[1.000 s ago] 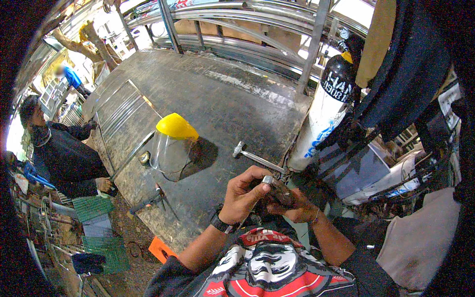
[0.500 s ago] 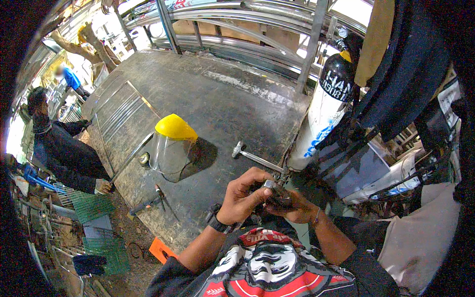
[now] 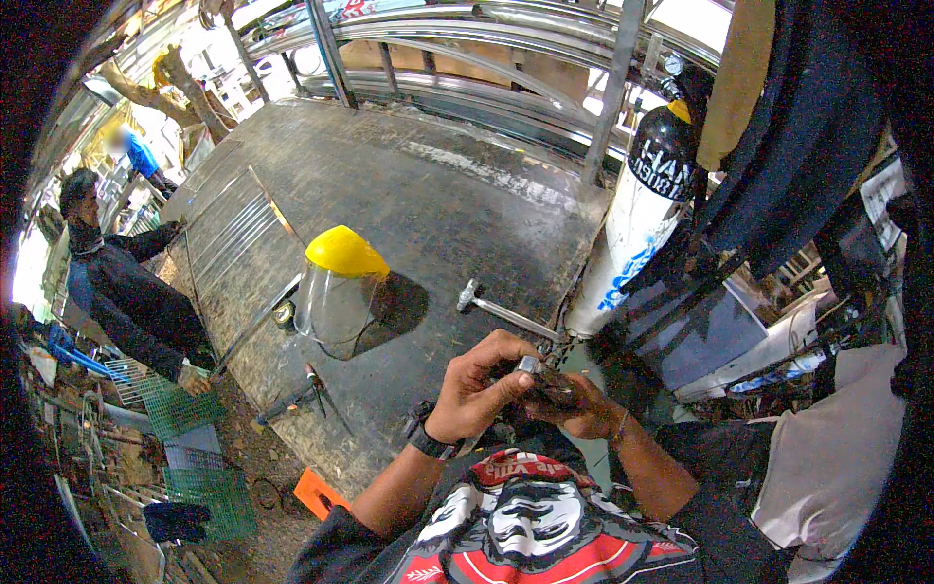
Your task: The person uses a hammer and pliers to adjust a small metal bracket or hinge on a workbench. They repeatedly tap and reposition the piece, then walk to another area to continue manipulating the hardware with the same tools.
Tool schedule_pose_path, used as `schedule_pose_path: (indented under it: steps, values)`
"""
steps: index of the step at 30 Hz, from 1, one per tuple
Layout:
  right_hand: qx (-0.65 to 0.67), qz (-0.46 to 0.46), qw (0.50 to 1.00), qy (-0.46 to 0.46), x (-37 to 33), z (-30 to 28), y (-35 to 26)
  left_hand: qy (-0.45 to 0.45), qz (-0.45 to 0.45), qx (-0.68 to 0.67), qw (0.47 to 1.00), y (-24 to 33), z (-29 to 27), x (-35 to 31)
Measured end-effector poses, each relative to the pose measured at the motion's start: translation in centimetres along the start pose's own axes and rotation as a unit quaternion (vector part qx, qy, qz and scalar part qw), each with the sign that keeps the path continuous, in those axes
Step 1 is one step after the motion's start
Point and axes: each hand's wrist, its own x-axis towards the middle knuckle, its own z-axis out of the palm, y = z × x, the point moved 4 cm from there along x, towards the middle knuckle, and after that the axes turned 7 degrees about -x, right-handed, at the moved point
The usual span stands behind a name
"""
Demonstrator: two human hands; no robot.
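Observation:
Close in front of my shirt, both hands meet over a small silver metal piece [image 3: 530, 366] and a dark part under it, whose kind I cannot make out. My left hand [image 3: 479, 389], with a dark watch at the wrist, pinches the silver piece between thumb and fingers. Bent fingers of my right hand [image 3: 587, 409] close round the dark part from the other side. Just beyond them a silver hammer [image 3: 511, 313] lies on the dark worktable [image 3: 467, 214]. A yellow face shield with a clear visor [image 3: 341, 251] rests farther left.
Left of the table, a co-worker [image 3: 136, 282] in dark clothes stands by a metal frame with bars [image 3: 236, 234]. Pliers [image 3: 314, 380] and a round tape measure [image 3: 283, 313] lie near the shield. A white gas cylinder [image 3: 632, 234] stands at the right; metal lengths [image 3: 506, 49] fill the rack behind.
My hands keep almost the same place and grip. The co-worker has lifted their head, and their near hand has shifted slightly left and down. The barred frame has moved slightly.

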Motion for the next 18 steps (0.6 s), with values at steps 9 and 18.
schedule_pose_path:
  steps: [9, 18]
  values:
    - [-0.009, -0.046, 0.998, 0.052, 0.2, 0.0, 0.5, 0.009, 0.031, 0.070, 0.997, -0.9, -0.2, -0.3]
    - [0.301, 0.094, 0.934, 0.165, 3.3, 0.8, 4.1, 0.231, -0.127, 0.057, 0.963, -9.0, -0.9, -6.9]
